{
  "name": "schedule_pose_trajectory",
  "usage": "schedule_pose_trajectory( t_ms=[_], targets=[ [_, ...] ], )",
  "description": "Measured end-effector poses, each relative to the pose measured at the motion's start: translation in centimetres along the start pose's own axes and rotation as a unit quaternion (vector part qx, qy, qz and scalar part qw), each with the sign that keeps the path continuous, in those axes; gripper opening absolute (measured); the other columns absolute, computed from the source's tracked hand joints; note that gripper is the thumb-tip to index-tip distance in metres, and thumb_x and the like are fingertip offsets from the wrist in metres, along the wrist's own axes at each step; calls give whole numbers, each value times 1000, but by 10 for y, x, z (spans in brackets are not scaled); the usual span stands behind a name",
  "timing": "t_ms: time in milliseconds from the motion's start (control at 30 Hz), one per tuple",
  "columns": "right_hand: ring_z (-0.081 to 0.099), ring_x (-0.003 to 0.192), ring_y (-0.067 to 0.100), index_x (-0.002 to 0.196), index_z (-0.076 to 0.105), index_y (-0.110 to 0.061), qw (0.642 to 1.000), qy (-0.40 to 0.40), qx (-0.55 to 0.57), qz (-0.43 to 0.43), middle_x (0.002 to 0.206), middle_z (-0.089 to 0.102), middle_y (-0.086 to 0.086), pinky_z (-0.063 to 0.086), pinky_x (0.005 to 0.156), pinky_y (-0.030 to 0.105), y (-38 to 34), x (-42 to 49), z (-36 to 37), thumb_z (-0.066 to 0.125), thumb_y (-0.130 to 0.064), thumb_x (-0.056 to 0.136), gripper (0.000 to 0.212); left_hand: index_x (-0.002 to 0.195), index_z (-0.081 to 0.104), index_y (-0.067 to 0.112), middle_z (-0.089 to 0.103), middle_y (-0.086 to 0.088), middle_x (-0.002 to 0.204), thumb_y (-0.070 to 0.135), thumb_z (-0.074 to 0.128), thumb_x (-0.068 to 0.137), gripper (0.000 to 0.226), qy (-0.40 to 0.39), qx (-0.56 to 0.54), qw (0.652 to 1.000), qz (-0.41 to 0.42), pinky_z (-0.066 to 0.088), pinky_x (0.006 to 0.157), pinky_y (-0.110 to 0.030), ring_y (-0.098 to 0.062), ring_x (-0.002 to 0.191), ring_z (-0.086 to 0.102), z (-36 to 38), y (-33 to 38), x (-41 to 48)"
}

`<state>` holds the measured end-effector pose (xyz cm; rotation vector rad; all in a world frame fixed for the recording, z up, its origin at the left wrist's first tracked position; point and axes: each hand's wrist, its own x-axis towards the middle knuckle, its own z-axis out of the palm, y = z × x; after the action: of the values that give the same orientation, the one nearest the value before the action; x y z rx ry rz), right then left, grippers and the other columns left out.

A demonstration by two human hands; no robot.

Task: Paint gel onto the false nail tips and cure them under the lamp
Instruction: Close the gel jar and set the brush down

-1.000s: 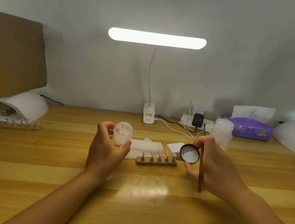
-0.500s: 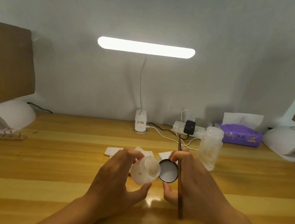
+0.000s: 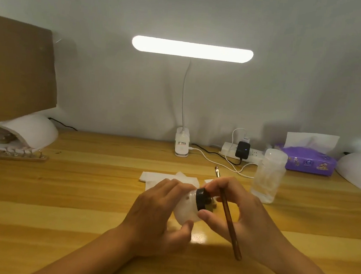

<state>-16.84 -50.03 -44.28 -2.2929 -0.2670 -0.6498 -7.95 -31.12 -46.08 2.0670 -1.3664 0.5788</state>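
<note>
Lid [image 3: 202, 199] has closed on the jar [image 3: 185, 211] since half a second ago; then it was held apart, white inside facing the camera. Now it sits black-edge-on over the jar's mouth.

Left hand [image 3: 157, 213]: fingers and thumb curled round the frosted jar, which lies tipped on its side, mouth toward the right hand.

Right hand [image 3: 244, 219]: thumb below and fingertips above pinch the lid against the jar. Brush [image 3: 229, 222] is also carried in this hand, across the fingers, tip pointing away past the knuckles, handle end toward the wrist.

Both hands are held above the table [image 3: 83, 194], touching at the jar.

Just beyond the hands: white wipes [image 3: 156, 177]. A corner of a wooden block [image 3: 213, 204] shows behind the lid; the rest is hidden.

Beyond and right of the right hand: clear bottle [image 3: 268, 177], upright.

Far left of the left hand: curing lamp [image 3: 29, 130] with a stand of nail tips [image 3: 23, 155] at its mouth. Second curing lamp [image 3: 358, 167] far right, beside a tissue pack [image 3: 310, 162].
</note>
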Motion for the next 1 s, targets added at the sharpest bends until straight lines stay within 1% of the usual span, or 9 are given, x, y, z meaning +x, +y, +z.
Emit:
schedule_pose_trajectory(
  t_ms=[100, 233, 367, 533, 667, 767, 833, 900, 1000],
  targets=[
    [62, 107, -2, 114, 53, -44, 1000, -16, 22, 7, 112, 63, -28, 46, 86, 6, -3, 2, -1, 65, -66, 75, 46, 122, 60, 13, 64, 0, 105, 44, 55, 78, 54, -8, -6, 1000, 3, 47, 66, -19, -12, 87, 57, 0, -1, 0],
    [62, 110, -3, 117, 54, -46, 998, -44, 51, 6, 115, 63, -28, 46, 87, 6, -5, 3, -4, 66, -61, 74, 47, 121, 61, 10, 64, -2, 103, 42, 53, 79, 53, -6, -15, 1000, 12, 44, 67, -18, -13, 87, 56, -1, -1, 0],
    [63, 108, -3, 116, 56, -46, 998, -39, 51, 5, 112, 65, -27, 46, 85, 6, -4, 3, -6, 65, -63, 73, 47, 121, 61, 10, 64, -2, 104, 42, 58, 78, 54, 11, -2, 1000, 26, 51, 65, -23, -14, 88, 57, 2, -1, -1],
    [64, 103, -2, 110, 55, -47, 1000, -1, 14, 16, 107, 65, -28, 49, 81, 7, -2, 2, -4, 55, -83, 70, 54, 125, 61, 10, 64, -1, 109, 45, 65, 80, 58, 34, 28, 998, 41, 52, 68, -27, -14, 92, 56, 5, -1, -1],
    [61, 99, 0, 103, 54, -45, 999, 23, -19, 12, 96, 64, -24, 51, 80, 13, 0, 0, 0, 45, -87, 73, 53, 128, 59, 9, 64, -3, 113, 47, 66, 83, 59, 42, 79, 993, 75, 52, 75, -29, -17, 96, 58, 7, -1, 0],
    [57, 89, 2, 93, 50, -44, 994, 42, -98, 6, 86, 58, -23, 51, 70, 18, 1, -1, 3, 31, -89, 77, 52, 128, 53, 11, 66, -5, 115, 50, 66, 84, 60, 49, 112, 987, 105, 52, 82, -29, -19, 99, 61, 9, -1, 1],
    [57, 81, 3, 92, 50, -42, 988, 45, -148, -6, 82, 55, -23, 50, 61, 20, 4, -2, 3, 22, -88, 80, 54, 129, 48, 13, 66, -4, 115, 51, 66, 84, 62, 50, 119, 985, 116, 52, 84, -29, -19, 100, 61, 10, 0, 1],
    [56, 80, 0, 98, 51, -41, 983, 36, -179, -25, 85, 55, -25, 50, 62, 19, 7, -3, 0, 21, -86, 84, 56, 132, 46, 13, 66, -4, 116, 52, 66, 84, 65, 48, 109, 987, 104, 51, 84, -28, -18, 100, 60, 10, 1, 1],
    [56, 86, -3, 118, 50, -41, 977, 24, -203, -67, 100, 57, -25, 50, 65, 14, 11, -3, -5, 35, -81, 86, 53, 133, 49, 10, 64, -4, 115, 50, 65, 83, 66, 54, 76, 993, 70, 51, 80, -27, -17, 98, 60, 9, 0, 1]
  ],
)
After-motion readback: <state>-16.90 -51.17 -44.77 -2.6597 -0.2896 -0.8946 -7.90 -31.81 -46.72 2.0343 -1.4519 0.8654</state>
